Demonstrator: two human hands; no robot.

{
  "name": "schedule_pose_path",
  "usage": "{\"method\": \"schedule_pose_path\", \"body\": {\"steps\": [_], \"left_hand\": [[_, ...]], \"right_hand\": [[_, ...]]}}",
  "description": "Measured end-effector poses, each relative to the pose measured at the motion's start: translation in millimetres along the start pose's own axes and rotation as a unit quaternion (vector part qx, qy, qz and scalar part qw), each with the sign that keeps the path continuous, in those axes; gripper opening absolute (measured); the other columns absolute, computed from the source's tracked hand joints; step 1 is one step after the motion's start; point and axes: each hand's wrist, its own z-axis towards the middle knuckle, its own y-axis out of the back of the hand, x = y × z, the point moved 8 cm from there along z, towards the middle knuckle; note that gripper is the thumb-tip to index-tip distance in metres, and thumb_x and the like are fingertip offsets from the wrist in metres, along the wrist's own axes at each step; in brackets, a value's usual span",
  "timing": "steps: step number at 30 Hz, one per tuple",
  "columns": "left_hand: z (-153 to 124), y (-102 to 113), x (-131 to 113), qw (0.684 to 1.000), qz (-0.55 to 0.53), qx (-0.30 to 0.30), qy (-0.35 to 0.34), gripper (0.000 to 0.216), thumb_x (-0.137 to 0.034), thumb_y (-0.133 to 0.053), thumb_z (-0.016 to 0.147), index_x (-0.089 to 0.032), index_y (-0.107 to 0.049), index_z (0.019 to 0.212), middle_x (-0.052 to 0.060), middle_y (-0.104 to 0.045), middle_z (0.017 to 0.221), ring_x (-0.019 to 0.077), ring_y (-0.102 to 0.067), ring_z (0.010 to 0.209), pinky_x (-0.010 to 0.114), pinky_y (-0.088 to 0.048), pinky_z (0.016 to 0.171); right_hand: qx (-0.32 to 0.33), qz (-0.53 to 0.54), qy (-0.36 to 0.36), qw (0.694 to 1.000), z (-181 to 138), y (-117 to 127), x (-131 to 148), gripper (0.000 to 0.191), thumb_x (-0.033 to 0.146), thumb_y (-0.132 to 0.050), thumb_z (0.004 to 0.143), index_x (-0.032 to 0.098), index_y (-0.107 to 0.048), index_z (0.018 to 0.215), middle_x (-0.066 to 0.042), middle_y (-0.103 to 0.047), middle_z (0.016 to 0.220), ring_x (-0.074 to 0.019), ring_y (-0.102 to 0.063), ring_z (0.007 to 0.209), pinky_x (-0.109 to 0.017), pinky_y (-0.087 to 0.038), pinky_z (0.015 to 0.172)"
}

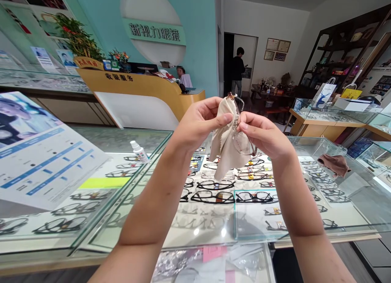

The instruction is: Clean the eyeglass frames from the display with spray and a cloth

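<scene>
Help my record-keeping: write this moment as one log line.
left hand: pinching beige fabric cloth | right hand: holding thin-framed clear-lensed eyeglasses | cloth: against eyeglasses | below: glass display case

L hand [201, 122] bare; R hand [267, 134], forearms [152, 195] ditto

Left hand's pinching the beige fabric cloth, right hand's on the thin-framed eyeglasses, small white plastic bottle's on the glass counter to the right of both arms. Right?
Wrong side for the bottle: the head view shows the small white plastic bottle on the glass counter to the left of both arms. The rest stands.
</scene>
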Motion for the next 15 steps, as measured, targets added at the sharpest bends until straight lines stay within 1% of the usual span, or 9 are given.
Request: {"method": "schedule_pose_path", "body": {"steps": [3,6,11,15], "left_hand": [[0,-3,3,1.000,-0.010,0.004,0.010,0.047,-0.050,-0.100,0.068,-0.018,-0.071,0.087,0.000,-0.070,0.077,0.0120,-0.065,0.067,0.025,-0.054,0.065],[0,-4,4,1.000,-0.013,-0.009,0.005,0.049,-0.052,-0.100,0.067,-0.019,-0.068,0.083,-0.001,-0.068,0.076,0.0099,-0.061,0.065,0.023,-0.052,0.063],[0,-5,2,0.999,0.018,-0.037,-0.024,0.053,-0.054,-0.101,0.064,-0.020,-0.066,0.085,-0.002,-0.066,0.078,0.0099,-0.060,0.067,0.023,-0.050,0.063],[-2,-8,2,0.998,0.036,-0.042,-0.033,0.056,-0.060,-0.099,0.063,-0.020,-0.067,0.086,-0.002,-0.064,0.074,0.0104,-0.057,0.063,0.024,-0.046,0.057]], "right_hand": [[-0.004,-0.006,0.001,1.000,0,1,-1,0.042,0.048,-0.086,0.093,0.018,-0.057,0.086,0.003,-0.050,0.079,-0.0105,-0.046,0.069,-0.021,-0.040,0.062],[-0.011,-0.013,0.003,1.000,1,2,-1,0.044,0.050,-0.087,0.092,0.019,-0.057,0.086,0.003,-0.050,0.080,-0.0108,-0.045,0.069,-0.021,-0.040,0.063],[-0.012,-0.012,-0.008,1.000,2,3,-6,0.047,0.052,-0.088,0.091,0.020,-0.054,0.084,0.004,-0.048,0.077,-0.0106,-0.044,0.067,-0.021,-0.039,0.061],[-0.005,-0.008,-0.022,1.000,3,3,-11,0.052,0.057,-0.090,0.087,0.020,-0.054,0.084,0.003,-0.048,0.078,-0.0113,-0.046,0.069,-0.022,-0.042,0.063]]}}
